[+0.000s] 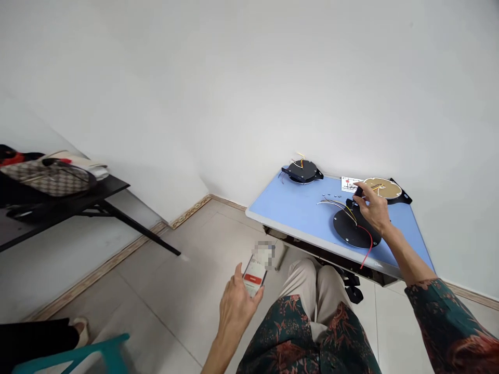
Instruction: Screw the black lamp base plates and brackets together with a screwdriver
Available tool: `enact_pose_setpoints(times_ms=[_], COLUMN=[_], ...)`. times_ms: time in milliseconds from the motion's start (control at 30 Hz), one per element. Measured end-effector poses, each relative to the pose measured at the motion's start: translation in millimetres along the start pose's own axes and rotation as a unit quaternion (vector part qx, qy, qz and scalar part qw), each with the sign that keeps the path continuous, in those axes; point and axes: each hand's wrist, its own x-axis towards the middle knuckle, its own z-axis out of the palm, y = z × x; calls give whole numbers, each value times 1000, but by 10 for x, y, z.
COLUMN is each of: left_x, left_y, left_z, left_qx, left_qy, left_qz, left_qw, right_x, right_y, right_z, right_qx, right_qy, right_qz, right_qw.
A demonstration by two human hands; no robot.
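Observation:
My left hand (238,301) is wrapped around a smartphone (255,272), held out to the left of my knees. Its screen is lit and has a red button; the top is blurred out. Over the blue table, my right hand (373,208) pinches a small dark piece (357,192) whose kind I cannot make out. Just below that hand lies a round black plate (346,234) with screws around its rim. Red, yellow, white and dark wires come out of its middle, and the red wire (368,244) hangs over the table's front edge.
On the blue table (288,208) are another black disc unit (306,170), a tan-faced disc unit (392,190), a printed card (348,184) and several small metal bits (331,196). A black table (105,189) at left holds a checked bag (58,176). A teal stool (109,353) and a person's foot (81,332) are lower left.

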Motion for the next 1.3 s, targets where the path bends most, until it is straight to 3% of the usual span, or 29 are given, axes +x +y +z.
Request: enact_pose_setpoints(times_ms=[67,167,433,667,967,1300], left_x=[-45,131,905,1348,1642,1585], left_y=[-7,163,698,867,773,872], left_z=[215,503,1035,1370,1492,1461], left_qx=[-20,-43,-77,-87,-61,-46], left_qy=[-37,-60,12,33,41,52], left_qz=[-28,-20,29,31,35,23], left_qw=[999,997,997,995,997,997], right_x=[-3,-4,25,31,29,7], right_y=[5,14,-54,-86,-81,-92], right_z=[5,13,7,1,17,15], right_qx=[-10,-24,-56,-61,-61,-34], right_qy=[4,7,3,2,-10,0], right_qz=[3,12,17,17,29,15], right_qw=[1000,1000,998,998,998,999])
